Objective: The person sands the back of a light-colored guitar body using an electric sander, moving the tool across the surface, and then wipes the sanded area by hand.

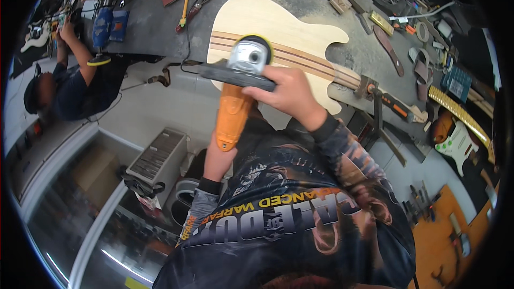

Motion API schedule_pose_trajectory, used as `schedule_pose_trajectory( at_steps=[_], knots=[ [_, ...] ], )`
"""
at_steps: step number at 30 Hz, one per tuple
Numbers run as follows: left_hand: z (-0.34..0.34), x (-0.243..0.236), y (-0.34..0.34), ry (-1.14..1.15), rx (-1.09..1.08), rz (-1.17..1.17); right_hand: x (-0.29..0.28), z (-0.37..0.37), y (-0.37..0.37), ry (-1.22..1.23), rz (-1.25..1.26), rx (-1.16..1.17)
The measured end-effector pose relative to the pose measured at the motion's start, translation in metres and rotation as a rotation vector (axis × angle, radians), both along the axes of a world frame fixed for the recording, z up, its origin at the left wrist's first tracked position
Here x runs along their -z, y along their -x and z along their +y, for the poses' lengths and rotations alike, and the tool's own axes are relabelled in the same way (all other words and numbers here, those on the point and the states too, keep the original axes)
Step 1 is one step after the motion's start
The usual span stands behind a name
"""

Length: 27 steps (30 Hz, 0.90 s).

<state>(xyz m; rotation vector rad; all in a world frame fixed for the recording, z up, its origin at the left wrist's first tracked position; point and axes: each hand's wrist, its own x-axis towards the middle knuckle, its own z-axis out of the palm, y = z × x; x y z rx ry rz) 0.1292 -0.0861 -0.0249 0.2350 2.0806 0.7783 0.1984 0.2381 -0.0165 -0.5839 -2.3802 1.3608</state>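
Head view showed a pale guitar body (267, 16) overhanging the near edge of the workbench (155, 28), a clamp (395, 105) at its right end. The right hand (293, 93) wrapped its fingers round the black handle (222, 74) of an orange power tool (234, 109); the left hand (218, 160) was at the tool's rear, fingers hidden, their grip impossible to tell. If tilted, the yellow-rimmed disc (258, 36) could gouge the wood; a loose clamp could let it slip.

Dark printed shirt (289, 254) with white and yellow lettering (259, 227), 2 patterned long sleeves (353, 155), black cuffs (325, 129)
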Motion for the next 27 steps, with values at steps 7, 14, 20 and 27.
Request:
schedule_pose_trajectory(
  at_steps=[7, 14, 20, 27],
  knots=[
    [0.052, -0.002, -0.067, 0.028, 0.137, -0.073, -0.009, 0.051, -0.104, 0.081, -0.102, 0.073],
    [0.046, -0.005, -0.059, -0.027, -0.018, -0.003, 0.001, 0.045, -0.035, 0.027, -0.001, -0.051],
    [0.006, 0.006, -0.032, 0.074, -0.229, 0.008, 0.005, 0.012, 0.033, -0.051, 0.065, -0.134],
    [0.004, 0.019, -0.044, 0.041, -0.188, 0.041, 0.01, 0.021, 0.001, -0.045, 0.055, -0.063]
  ],
)
